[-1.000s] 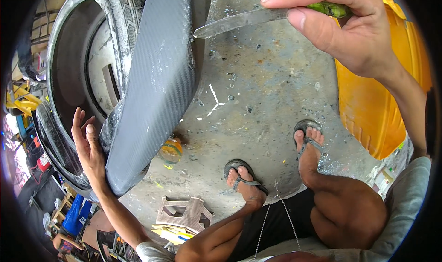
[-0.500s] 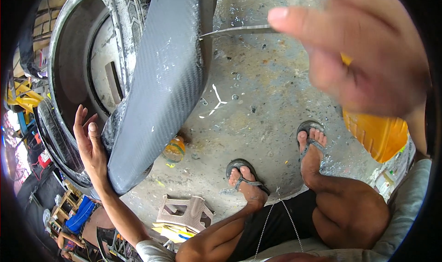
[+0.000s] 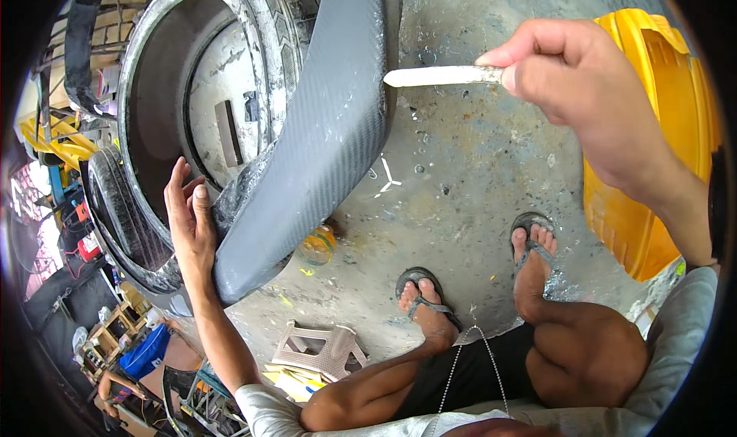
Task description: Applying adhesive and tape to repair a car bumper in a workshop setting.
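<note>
A long grey-black motorcycle seat [image 3: 322,122] with a carbon-weave cover lies slanting in front of me, on top of tyres. My right hand [image 3: 572,92] pinches the end of a thin flat metal blade [image 3: 441,76] between thumb and fingers. The blade's broad face catches the light, and its pointed tip meets the seat's right edge or lies just beside it; I cannot tell which. My left hand [image 3: 192,222] is open at the seat's near left end, fingers stretched up and the palm side against the seat. Nothing shows in it.
A large dusty tyre [image 3: 146,69] stands left of the seat, with a dark bar [image 3: 227,134] inside its ring. To the right lies a yellow plastic panel [image 3: 629,214]. A jar [image 3: 316,247], a beige plastic stool [image 3: 326,349] and white scraps [image 3: 386,180] are on the stained concrete floor.
My right hand has come lower and stopped blurring, and the blade has turned from edge-on to face-up. The seat and left hand appear further right in the picture.
</note>
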{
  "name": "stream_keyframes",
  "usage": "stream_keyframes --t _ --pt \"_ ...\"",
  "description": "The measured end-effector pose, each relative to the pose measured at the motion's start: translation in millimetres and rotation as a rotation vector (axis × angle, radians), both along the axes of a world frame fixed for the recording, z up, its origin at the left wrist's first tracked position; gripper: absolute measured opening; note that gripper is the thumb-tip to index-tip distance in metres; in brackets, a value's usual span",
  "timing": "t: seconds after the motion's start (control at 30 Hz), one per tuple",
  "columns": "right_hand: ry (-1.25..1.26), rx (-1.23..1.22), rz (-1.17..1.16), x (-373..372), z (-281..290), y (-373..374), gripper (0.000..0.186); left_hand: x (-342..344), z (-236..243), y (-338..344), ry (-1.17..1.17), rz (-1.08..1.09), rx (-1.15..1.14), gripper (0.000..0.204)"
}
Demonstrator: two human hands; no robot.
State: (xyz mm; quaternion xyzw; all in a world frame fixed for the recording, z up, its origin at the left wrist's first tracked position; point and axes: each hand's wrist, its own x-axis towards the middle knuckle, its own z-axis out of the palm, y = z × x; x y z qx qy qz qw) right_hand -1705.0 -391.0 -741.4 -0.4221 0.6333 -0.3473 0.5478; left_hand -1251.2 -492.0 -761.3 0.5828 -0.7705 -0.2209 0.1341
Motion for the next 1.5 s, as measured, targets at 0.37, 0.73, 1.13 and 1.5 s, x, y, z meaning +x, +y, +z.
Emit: stream_keyframes --t 0.37,0.73,1.13,1.5 --pt "-0.412 0.043 -0.258 -28 -50 36 0.035 5 -4 -2 0.059 0.012 0.031 0.051" --pt "0.513 -0.868 0.157 -22 -42 13 0.020 9 -10 -4 0.091 0.026 0.051 0.052" --pt "1.123 -1.366 0.400 -20 -8 -12 0.033 9 -6 -4 0.057 0.020 0.045 0.053" --pt "1.464 -1.231 0.533 -39 -20 2 0.030 12 -7 -5 0.055 0.011 0.037 0.052"
